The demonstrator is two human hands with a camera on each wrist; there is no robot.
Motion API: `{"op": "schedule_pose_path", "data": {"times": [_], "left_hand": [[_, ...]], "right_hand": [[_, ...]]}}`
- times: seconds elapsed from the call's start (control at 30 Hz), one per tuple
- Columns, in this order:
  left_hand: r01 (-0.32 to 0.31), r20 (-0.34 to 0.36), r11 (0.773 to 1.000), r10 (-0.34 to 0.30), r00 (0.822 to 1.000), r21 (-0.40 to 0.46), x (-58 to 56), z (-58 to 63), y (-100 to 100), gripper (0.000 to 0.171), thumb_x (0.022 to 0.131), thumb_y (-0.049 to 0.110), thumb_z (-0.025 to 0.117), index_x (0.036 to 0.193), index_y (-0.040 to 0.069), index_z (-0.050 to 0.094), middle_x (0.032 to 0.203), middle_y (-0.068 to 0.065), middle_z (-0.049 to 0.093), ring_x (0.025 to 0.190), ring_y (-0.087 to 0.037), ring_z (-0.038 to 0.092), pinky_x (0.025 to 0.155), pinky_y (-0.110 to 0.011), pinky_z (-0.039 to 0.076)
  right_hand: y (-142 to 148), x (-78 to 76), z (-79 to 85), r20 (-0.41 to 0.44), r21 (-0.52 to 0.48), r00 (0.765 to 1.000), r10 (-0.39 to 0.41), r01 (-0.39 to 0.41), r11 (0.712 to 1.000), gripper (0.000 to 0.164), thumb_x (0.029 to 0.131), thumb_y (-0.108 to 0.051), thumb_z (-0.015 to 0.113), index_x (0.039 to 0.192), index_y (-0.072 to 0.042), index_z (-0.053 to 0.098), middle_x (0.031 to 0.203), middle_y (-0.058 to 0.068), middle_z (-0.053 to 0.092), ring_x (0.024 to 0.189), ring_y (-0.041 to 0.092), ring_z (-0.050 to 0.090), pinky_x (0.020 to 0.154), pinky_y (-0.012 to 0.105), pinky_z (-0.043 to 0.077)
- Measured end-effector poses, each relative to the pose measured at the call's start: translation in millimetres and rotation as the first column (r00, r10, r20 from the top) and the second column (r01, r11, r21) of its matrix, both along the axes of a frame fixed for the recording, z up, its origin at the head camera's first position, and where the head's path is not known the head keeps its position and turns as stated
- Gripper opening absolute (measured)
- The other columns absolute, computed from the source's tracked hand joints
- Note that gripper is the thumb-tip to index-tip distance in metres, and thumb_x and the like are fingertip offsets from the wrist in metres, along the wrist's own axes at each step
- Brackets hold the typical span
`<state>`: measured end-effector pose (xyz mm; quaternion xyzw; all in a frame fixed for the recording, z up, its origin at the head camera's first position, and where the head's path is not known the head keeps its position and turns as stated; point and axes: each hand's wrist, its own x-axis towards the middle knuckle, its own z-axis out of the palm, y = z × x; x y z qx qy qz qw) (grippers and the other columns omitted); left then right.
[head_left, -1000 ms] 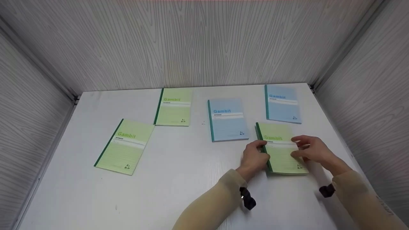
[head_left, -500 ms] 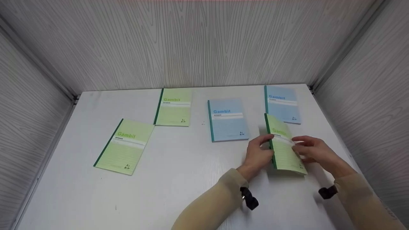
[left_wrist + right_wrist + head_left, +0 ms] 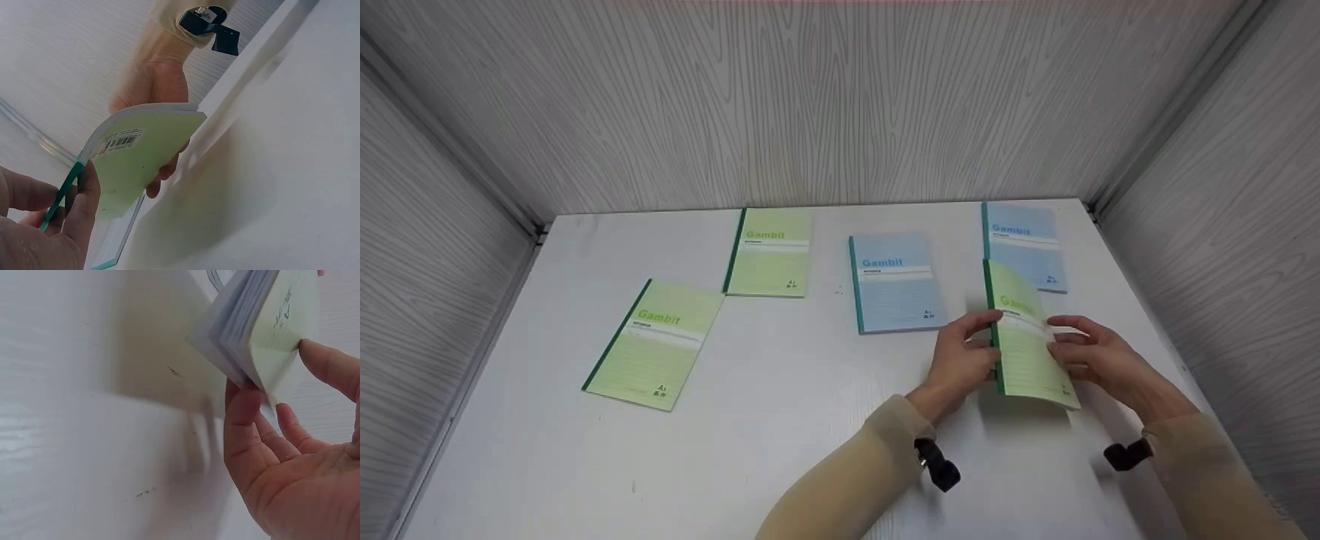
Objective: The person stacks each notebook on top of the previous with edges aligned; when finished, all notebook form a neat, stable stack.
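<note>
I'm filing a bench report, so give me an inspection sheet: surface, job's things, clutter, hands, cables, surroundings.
Surface: white table, small dark marks.
Job's things: held green notebook bowed, raised off the table; left green notebook, rear green notebook, middle blue notebook, rear blue notebook lie flat.
Clutter: nothing seen.
Hands: left hand grips the held notebook's spine edge; right hand, its opposite edge.
Cables: nothing seen.
Surroundings: wood-grain panels behind and at both sides.

A white table point(image 3: 772, 375) is boxed in by pale walls point(image 3: 840, 97).
Wood-like gray lines point(image 3: 780, 67) are seen on them. Gray strips point(image 3: 450, 141) are set where the walls meet, upper left and upper right. A red line point(image 3: 840, 1) is seen at the top.
</note>
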<state>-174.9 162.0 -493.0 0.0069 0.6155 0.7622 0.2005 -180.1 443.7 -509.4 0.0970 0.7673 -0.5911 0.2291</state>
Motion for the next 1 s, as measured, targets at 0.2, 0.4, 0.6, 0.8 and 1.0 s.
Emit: {"op": "schedule_pose_path", "data": {"times": [0.2, 0.4, 0.6, 0.8, 1.0], "left_hand": [[-0.005, -0.023, 1.000, 0.004, 1.000, -0.021, -1.6, -5.4, -7, 0.062, 0.093, -0.014, 0.062, 0.144, 0.018, 0.073, 0.147, 0.000, 0.071, 0.101, -0.018, 0.075, 0.074, -0.033, 0.062], [-0.018, -0.076, 0.986, 0.006, 0.997, -0.168, -5.0, -14.5, -15, 0.062, 0.092, -0.012, 0.062, 0.146, 0.015, 0.073, 0.150, -0.005, 0.072, 0.089, -0.013, 0.071, 0.067, -0.028, 0.057], [-0.006, -0.138, 0.949, -0.040, 0.990, -0.314, -8.1, -20.1, -29, 0.058, 0.094, -0.007, 0.064, 0.149, 0.012, 0.071, 0.154, -0.010, 0.070, 0.084, -0.010, 0.067, 0.067, -0.024, 0.056], [-0.030, -0.188, 0.925, -0.045, 0.981, -0.378, -16.8, -24.1, -51, 0.057, 0.095, -0.005, 0.065, 0.149, 0.009, 0.071, 0.151, -0.014, 0.072, 0.084, -0.009, 0.067, 0.067, -0.022, 0.054], [-0.098, -0.266, 0.878, -0.034, 0.963, -0.469, -30.1, -25.5, -77, 0.054, 0.095, -0.002, 0.067, 0.149, 0.005, 0.071, 0.148, -0.014, 0.074, 0.104, -0.015, 0.077, 0.087, -0.029, 0.063]], "right_hand": [[0, 2.0, 0.2, -0.054, -0.036, 0.997, -0.057, 0.055, 0.998, 0.065, 0.106, -0.016, 0.080, 0.162, -0.020, 0.047, 0.122, -0.010, 0.071, 0.106, 0.007, 0.072, 0.089, 0.028, 0.064], [-6, 3.1, 4.1, -0.097, -0.002, 0.993, -0.067, 0.067, 0.998, 0.066, 0.104, -0.012, 0.081, 0.161, -0.019, 0.049, 0.123, -0.009, 0.066, 0.105, 0.006, 0.071, 0.089, 0.026, 0.065], [-20, 1.3, 6.7, -0.117, 0.032, 0.990, -0.078, 0.082, 0.996, 0.067, 0.105, -0.015, 0.079, 0.165, -0.016, 0.048, 0.127, -0.007, 0.063, 0.108, 0.008, 0.068, 0.091, 0.024, 0.064], [-43, -8.7, 3.6, -0.155, 0.037, 0.984, -0.093, 0.100, 0.994, 0.068, 0.106, -0.017, 0.078, 0.167, -0.011, 0.048, 0.134, -0.004, 0.060, 0.111, 0.009, 0.067, 0.092, 0.021, 0.062], [-70, -23.0, 0.2, -0.207, 0.042, 0.975, -0.083, 0.094, 0.995, 0.068, 0.105, -0.016, 0.079, 0.167, -0.010, 0.051, 0.141, 0.000, 0.060, 0.110, 0.009, 0.069, 0.093, 0.020, 0.062]]}}
